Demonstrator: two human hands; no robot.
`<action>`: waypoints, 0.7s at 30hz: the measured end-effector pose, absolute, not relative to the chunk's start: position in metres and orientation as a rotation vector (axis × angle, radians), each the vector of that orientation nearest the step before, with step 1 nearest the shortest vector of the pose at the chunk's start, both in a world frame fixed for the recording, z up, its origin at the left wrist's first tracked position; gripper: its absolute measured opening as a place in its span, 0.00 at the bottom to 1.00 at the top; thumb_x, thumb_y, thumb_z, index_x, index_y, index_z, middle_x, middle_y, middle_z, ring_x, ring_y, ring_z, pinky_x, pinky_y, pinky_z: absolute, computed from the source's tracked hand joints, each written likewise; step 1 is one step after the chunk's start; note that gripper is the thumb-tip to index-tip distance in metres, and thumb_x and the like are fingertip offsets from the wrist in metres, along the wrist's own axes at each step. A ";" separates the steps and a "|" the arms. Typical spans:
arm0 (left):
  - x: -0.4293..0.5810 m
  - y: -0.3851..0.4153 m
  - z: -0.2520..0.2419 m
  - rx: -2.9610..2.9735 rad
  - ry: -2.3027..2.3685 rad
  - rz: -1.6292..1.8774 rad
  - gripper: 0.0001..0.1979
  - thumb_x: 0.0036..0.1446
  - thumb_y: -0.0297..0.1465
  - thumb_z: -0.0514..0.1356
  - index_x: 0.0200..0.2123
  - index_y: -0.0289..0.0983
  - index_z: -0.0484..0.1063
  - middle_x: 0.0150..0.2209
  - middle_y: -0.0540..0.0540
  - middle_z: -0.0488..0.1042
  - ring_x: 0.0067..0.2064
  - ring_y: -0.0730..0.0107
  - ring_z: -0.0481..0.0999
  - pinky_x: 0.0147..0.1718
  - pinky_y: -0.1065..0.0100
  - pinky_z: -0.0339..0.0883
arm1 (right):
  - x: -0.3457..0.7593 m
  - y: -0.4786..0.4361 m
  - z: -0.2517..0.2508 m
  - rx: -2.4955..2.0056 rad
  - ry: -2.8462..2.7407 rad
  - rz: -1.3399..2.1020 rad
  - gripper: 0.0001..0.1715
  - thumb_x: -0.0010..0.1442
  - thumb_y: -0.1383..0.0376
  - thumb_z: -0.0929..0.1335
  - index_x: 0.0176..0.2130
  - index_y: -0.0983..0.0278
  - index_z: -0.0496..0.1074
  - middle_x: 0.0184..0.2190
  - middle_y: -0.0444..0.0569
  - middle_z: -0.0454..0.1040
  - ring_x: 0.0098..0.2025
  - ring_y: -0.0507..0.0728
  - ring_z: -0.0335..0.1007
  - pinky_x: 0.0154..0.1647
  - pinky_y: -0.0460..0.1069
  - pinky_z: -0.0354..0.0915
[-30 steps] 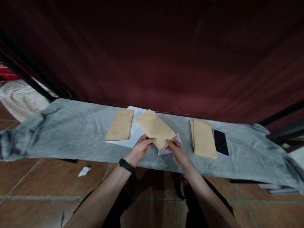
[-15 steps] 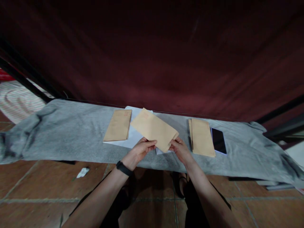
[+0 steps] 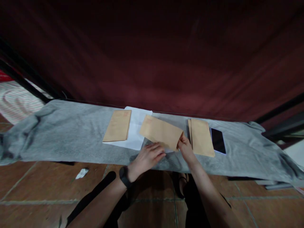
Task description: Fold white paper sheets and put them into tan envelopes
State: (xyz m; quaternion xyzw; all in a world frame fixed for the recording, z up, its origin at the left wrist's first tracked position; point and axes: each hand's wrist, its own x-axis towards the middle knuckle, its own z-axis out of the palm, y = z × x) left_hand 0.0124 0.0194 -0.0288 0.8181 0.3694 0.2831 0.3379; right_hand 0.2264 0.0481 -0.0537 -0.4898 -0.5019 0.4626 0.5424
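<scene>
gripping the open right-hand end of a brown envelope (image 3: 161, 130), the right hand (image 3: 185, 146) has its fingers clamped on the edge by the gaping mouth. the envelope sits at the middle of the bench (image 3: 78, 133), which is draped in grey cloth; it slants, its left end farther from the person and overlapping some white paper (image 3: 137, 122). the left hand (image 3: 149, 156), palm down with a black wristband (image 3: 125, 176) behind it, is just below the envelope's near edge. its fingers lie close together, slightly bent; i cannot tell whether they touch the envelope or hold anything underneath. a bit of white sheet (image 3: 169, 150) peeks out between the two hands. to the left, a brown envelope stack (image 3: 117, 125) rests on the white paper. to the right, beyond the right hand, lie more brown envelopes (image 3: 203, 137), overlapping, with a dark-screened phone (image 3: 218, 141) just beside them.
</scene>
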 end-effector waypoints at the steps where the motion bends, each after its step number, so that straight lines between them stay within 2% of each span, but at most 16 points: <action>1: 0.013 0.016 -0.023 2.371 0.949 0.795 0.12 0.67 0.37 0.59 0.49 0.40 0.77 0.50 0.41 0.79 0.56 0.56 0.75 0.59 0.51 0.63 | 0.228 0.047 -0.051 -1.162 -1.206 1.129 0.11 0.53 0.58 0.68 0.37 0.60 0.73 0.21 0.39 0.72 0.22 0.51 0.63 0.24 0.45 0.59; 2: 0.013 0.014 -0.018 2.552 0.970 0.836 0.17 0.66 0.36 0.60 0.56 0.42 0.72 0.58 0.40 0.73 0.63 0.54 0.68 0.64 0.47 0.55 | 0.229 0.046 -0.048 -1.152 -1.214 1.171 0.11 0.53 0.59 0.69 0.37 0.59 0.74 0.21 0.39 0.73 0.22 0.51 0.63 0.24 0.45 0.59; 4: 0.012 0.015 -0.013 2.752 1.101 0.839 0.33 0.61 0.39 0.65 0.67 0.45 0.60 0.70 0.37 0.56 0.71 0.46 0.52 0.68 0.40 0.40 | 0.229 0.043 -0.043 -1.118 -1.216 1.287 0.13 0.52 0.58 0.70 0.39 0.59 0.76 0.24 0.40 0.76 0.26 0.53 0.68 0.27 0.46 0.63; 6: 0.008 0.021 -0.014 2.791 1.238 0.762 0.48 0.53 0.43 0.70 0.71 0.45 0.50 0.74 0.35 0.42 0.73 0.40 0.41 0.67 0.35 0.33 | 0.229 0.040 -0.039 -1.095 -1.200 1.410 0.15 0.50 0.58 0.72 0.39 0.59 0.77 0.28 0.42 0.79 0.32 0.56 0.73 0.33 0.48 0.68; 7: 0.006 0.025 -0.016 2.780 1.270 0.714 0.53 0.49 0.45 0.72 0.72 0.45 0.47 0.74 0.34 0.38 0.73 0.38 0.38 0.67 0.34 0.31 | 0.228 0.039 -0.038 -1.093 -1.187 1.455 0.15 0.49 0.58 0.73 0.39 0.58 0.78 0.30 0.42 0.80 0.35 0.57 0.75 0.36 0.50 0.69; 11: -0.007 0.036 -0.025 2.694 1.250 0.614 0.60 0.44 0.50 0.73 0.73 0.45 0.42 0.74 0.33 0.39 0.73 0.35 0.37 0.65 0.32 0.26 | 0.232 0.037 -0.037 -1.112 -1.150 1.550 0.15 0.47 0.58 0.74 0.37 0.59 0.80 0.31 0.43 0.82 0.40 0.61 0.78 0.41 0.53 0.71; 15: -0.011 0.036 -0.022 2.662 1.218 0.611 0.62 0.43 0.52 0.72 0.73 0.45 0.42 0.72 0.34 0.45 0.72 0.34 0.41 0.66 0.34 0.29 | 0.238 0.036 -0.036 -1.122 -1.154 1.595 0.15 0.46 0.60 0.75 0.36 0.60 0.80 0.32 0.43 0.82 0.42 0.61 0.78 0.41 0.53 0.72; 18: -0.007 0.035 -0.019 2.676 1.231 0.613 0.59 0.44 0.49 0.72 0.72 0.45 0.45 0.71 0.35 0.49 0.70 0.35 0.46 0.66 0.38 0.35 | 0.239 0.036 -0.035 -1.097 -1.169 1.582 0.16 0.46 0.61 0.76 0.39 0.60 0.80 0.34 0.43 0.83 0.44 0.61 0.78 0.43 0.52 0.72; 21: -0.003 0.035 -0.018 2.702 1.266 0.629 0.53 0.48 0.44 0.71 0.72 0.46 0.49 0.71 0.35 0.47 0.69 0.36 0.48 0.65 0.40 0.39 | 0.241 0.038 -0.036 -1.081 -1.196 1.558 0.18 0.46 0.63 0.76 0.40 0.59 0.80 0.35 0.43 0.83 0.45 0.61 0.77 0.45 0.52 0.72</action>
